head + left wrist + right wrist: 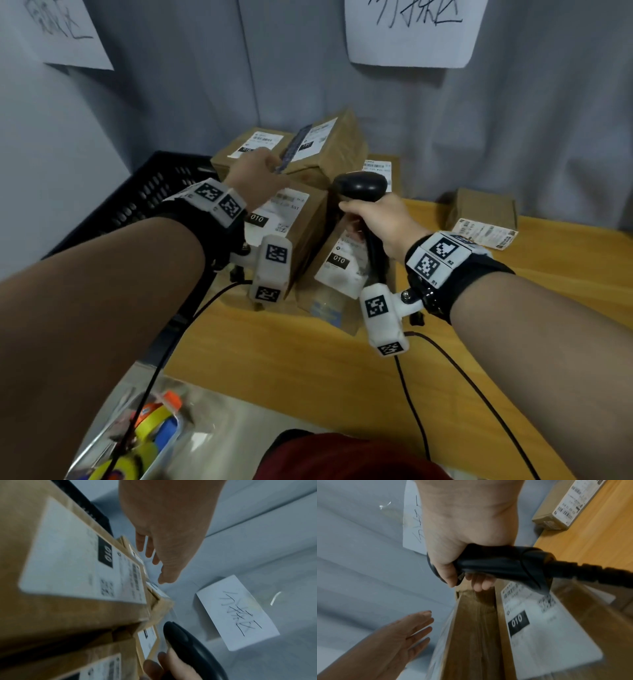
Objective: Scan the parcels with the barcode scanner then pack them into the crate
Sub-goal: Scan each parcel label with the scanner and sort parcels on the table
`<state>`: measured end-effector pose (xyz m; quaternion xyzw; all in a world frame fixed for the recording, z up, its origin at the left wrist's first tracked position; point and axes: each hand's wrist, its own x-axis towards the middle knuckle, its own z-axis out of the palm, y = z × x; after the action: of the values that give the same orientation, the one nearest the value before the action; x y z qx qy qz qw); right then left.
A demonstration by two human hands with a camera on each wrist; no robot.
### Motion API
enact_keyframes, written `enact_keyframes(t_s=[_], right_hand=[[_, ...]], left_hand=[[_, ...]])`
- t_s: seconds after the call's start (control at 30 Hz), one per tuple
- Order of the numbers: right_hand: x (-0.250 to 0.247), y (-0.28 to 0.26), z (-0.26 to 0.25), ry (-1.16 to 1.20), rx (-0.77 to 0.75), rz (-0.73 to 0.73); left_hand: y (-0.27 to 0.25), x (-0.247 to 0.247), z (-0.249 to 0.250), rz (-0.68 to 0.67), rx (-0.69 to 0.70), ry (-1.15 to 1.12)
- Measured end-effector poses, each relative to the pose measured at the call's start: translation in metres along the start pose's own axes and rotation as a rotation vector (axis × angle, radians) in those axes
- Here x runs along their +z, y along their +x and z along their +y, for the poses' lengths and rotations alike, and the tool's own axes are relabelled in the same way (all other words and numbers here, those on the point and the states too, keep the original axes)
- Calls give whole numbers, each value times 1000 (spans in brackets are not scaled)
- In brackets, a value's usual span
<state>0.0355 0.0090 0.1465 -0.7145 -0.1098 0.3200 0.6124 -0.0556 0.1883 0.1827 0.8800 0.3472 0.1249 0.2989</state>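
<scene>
right hand: grips barcode scanner over the parcels | left hand: fingers straight, holding nothing (above same parcels) | crate: left of parcels

Left hand fingertips hidden behind its back; parcel labels blurred, print unreadable.
</scene>
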Motion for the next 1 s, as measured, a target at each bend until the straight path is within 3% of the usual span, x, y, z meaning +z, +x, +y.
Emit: enact_keyframes(t_s=[0.2, 0.43, 0.6, 0.7, 0.83, 1.0], right_hand=[[-68, 2, -5, 5, -21, 115], [-198, -7, 1, 22, -4, 284], [-293, -7, 13, -25, 44, 430], [-335, -2, 32, -100, 84, 483], [-368, 13, 69, -171, 159, 486], [-384, 52, 105, -60, 169, 461]], left_hand=[[0, 50, 64, -99, 144, -16], [-9, 136, 152, -257, 197, -84], [-7, 206, 203, -331, 152, -110], [-7, 248, 217, -447, 172, 5], [8, 307, 211, -502, 105, 53], [38, 358, 213, -455, -54, -9]])
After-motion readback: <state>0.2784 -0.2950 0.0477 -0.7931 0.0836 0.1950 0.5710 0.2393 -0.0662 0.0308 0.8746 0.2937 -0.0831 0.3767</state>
